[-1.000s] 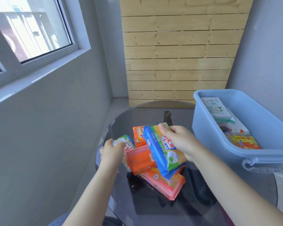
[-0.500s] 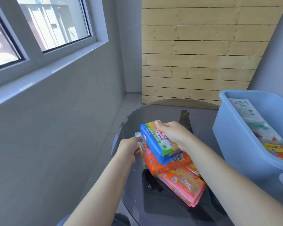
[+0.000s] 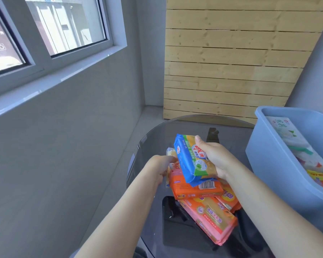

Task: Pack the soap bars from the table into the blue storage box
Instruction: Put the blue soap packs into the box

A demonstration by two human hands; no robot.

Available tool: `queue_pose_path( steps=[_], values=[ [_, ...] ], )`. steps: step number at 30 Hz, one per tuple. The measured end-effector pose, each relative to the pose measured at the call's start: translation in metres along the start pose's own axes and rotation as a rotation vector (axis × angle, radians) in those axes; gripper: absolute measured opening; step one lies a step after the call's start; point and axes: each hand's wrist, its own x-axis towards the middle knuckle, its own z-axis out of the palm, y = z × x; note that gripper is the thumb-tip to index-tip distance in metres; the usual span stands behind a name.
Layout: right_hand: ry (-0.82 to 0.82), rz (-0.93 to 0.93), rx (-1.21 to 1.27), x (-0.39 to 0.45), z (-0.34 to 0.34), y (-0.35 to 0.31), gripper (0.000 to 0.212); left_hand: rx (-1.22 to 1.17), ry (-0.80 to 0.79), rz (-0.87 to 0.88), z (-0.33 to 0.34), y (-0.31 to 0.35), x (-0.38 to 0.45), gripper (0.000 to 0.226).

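Observation:
My right hand [image 3: 215, 161] grips a blue and yellow soap pack [image 3: 192, 161], lifted above a pile of soap packs on the round glass table [image 3: 153, 142]. Under it lies an orange pack [image 3: 192, 189], and a pink pack [image 3: 211, 218] sits nearest me. My left hand [image 3: 159, 169] is closed on a pale yellow pack [image 3: 171, 155] at the pile's left side; most of that pack is hidden. The blue storage box [image 3: 268, 157] stands at the right with white and orange packs inside.
A grey wall with a window ledge [image 3: 50, 81] runs along the left. A wooden slat panel [image 3: 231, 62] leans against the far wall behind the table. The table's dark base [image 3: 175, 229] shows through the glass.
The view has swung left, so the box sits further right. My left hand has slid in against the pile's left side. My right hand still holds the blue pack, slightly higher.

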Motion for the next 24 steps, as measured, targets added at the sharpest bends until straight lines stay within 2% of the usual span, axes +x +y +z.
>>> queue_pose_path(
  steps=[2,5,7,10,15,21,24],
  values=[
    [-0.016,0.026,0.078,-0.001,-0.004,0.000,0.039,0.034,-0.023,0.006,0.004,0.001,-0.002,0.009],
    [-0.011,0.067,0.179,-0.001,-0.011,0.002,0.039,0.031,-0.039,0.023,0.005,0.002,-0.001,0.011],
    [-0.002,0.079,0.211,0.000,-0.015,0.004,0.041,0.027,-0.059,0.059,0.006,0.001,0.001,0.002],
    [0.016,0.090,0.257,0.001,-0.021,0.009,0.043,-0.009,-0.067,0.078,0.010,-0.003,0.003,0.017],
    [0.036,0.092,0.326,-0.003,-0.024,0.013,0.043,-0.142,-0.025,0.062,0.008,-0.003,0.004,0.021],
    [0.065,0.095,0.331,-0.009,-0.018,0.008,0.042,-0.280,0.063,0.278,-0.011,0.012,-0.008,0.031],
    [0.066,0.051,0.347,-0.013,-0.011,0.000,0.044,-0.348,0.027,0.401,-0.020,0.024,-0.022,0.029]
  ],
)
